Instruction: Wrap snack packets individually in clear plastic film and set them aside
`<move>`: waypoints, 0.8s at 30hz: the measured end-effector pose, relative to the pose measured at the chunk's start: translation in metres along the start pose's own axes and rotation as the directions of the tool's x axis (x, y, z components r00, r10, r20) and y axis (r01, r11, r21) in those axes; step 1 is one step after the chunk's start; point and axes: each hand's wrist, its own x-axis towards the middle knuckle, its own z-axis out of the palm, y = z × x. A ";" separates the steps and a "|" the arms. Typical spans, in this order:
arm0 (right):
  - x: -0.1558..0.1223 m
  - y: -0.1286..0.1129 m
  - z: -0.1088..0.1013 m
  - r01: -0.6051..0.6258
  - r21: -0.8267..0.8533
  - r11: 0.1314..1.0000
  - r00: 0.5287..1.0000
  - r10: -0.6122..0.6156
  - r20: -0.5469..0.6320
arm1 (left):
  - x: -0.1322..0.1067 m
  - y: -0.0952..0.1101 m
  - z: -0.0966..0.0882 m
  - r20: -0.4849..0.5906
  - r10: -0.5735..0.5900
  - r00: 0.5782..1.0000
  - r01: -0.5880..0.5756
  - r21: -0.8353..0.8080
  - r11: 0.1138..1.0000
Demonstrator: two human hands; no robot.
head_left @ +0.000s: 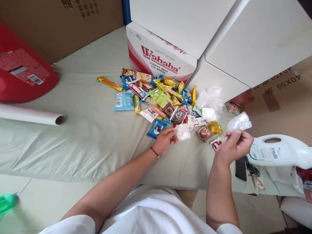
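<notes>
A heap of several small wrapped snacks (162, 99) lies on a pale green cloth (92, 136). My left hand (165, 139) rests at the heap's near edge, its fingers pinched on a small clear plastic bag (183, 132) that lies on the cloth. My right hand (234, 144) is raised to the right of the heap, with its fingers closed on another small clear plastic bag (239, 122). A bundle of clear bags (210, 101) sits at the heap's right edge. A small red packet (216, 143) lies just left of my right hand.
A Wahaha carton (159, 58) and white boxes (243, 42) stand behind the heap. A red object (21, 71) and a white roll (31, 115) lie at the left. A white jug (280, 151), a black phone (240, 169) and keys (252, 170) are at the right.
</notes>
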 end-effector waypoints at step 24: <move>-0.075 0.009 -0.024 -0.582 0.040 0.812 0.564 0.368 0.739 | -0.003 -0.001 0.005 0.061 0.051 0.997 -0.050 -0.017 0.999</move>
